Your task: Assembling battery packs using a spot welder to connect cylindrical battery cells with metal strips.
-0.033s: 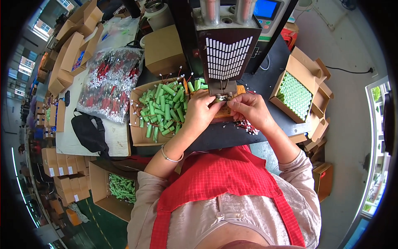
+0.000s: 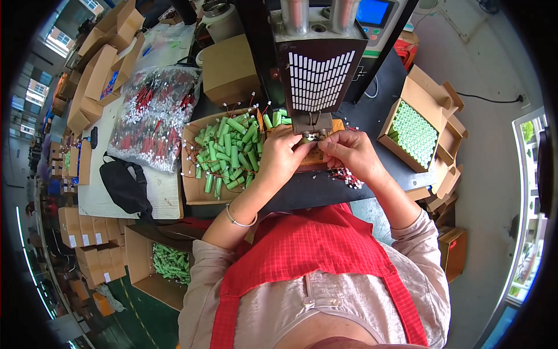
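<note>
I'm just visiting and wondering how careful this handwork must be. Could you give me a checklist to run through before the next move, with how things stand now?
1. Left grip and right grip by the lower end of the machine head: ok.
2. Fingertips clear of that lower end: cannot tell; they are very close.
3. Small piece between them held firmly: cannot tell; mostly hidden.
4. Jewellery off: not ok; a bangle circles the left wrist.
5. Loose green cylinders nearby: ok; heaped left of the left grip.
6. Screen lit: ok; it glows blue.
</note>
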`<state>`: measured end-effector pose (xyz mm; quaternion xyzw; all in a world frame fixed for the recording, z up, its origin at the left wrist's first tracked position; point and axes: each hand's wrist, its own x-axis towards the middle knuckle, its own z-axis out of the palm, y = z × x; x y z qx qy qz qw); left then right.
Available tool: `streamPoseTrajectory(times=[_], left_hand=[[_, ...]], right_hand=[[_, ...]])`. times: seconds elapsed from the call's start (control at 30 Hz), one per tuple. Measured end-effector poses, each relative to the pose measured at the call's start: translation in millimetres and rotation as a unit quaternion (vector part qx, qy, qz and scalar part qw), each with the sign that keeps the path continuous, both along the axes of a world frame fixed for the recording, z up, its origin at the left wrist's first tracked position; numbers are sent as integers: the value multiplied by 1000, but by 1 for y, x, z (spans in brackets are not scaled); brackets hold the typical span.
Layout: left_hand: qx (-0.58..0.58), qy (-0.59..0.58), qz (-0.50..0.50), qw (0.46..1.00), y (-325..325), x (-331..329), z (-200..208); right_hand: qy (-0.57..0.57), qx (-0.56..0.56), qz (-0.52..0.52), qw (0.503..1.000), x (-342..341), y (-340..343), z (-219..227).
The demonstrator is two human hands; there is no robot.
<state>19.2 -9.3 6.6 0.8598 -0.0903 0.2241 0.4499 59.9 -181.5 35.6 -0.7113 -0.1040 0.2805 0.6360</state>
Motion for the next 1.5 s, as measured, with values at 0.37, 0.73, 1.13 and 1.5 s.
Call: streamPoseTrajectory(times=[0.37,0.73,1.13,1.5], left_hand=[[48,-6,14,999,-2,-7,10],[-96,106,3,990,2,-27,13],[-338,100,-43,935,6,-16,-8],[-76,41,-10,996,0,-9,4]], right_hand=[[64,28,37,997,-3,-11,4],[238,167,52,956,-37,-27,-13],[-97,30,-30,994,-19,-4,-8],[-61,-37,7,997,-3,4,1]])
